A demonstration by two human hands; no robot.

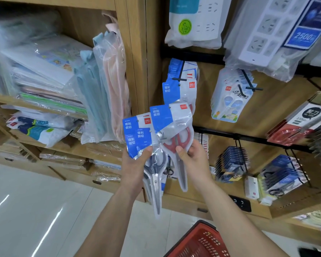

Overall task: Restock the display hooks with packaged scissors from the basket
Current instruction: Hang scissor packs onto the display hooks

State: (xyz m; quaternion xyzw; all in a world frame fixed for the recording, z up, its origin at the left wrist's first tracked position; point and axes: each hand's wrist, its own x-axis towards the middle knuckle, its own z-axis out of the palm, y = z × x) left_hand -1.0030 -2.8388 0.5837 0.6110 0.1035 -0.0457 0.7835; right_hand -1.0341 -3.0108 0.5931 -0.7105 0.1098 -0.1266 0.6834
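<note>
While the left hand (135, 164) curls around a fan of at least three grey-handled scissor packs (137, 134), the right hand (195, 160) pinches one red-handled pack (176, 125) just below one display hook (180, 79) bearing hung packs (171, 93). One red basket (206, 242) sits below.

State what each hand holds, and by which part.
Left hand grips a fan of grey-handled scissor packs mid-pack; right hand pinches the red-handled pack at its handles.

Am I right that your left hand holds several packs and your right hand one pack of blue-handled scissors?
Not quite: in the head view, the right hand holds one pack of red-handled scissors, not blue-handled. The left hand does hold several packs.
</note>
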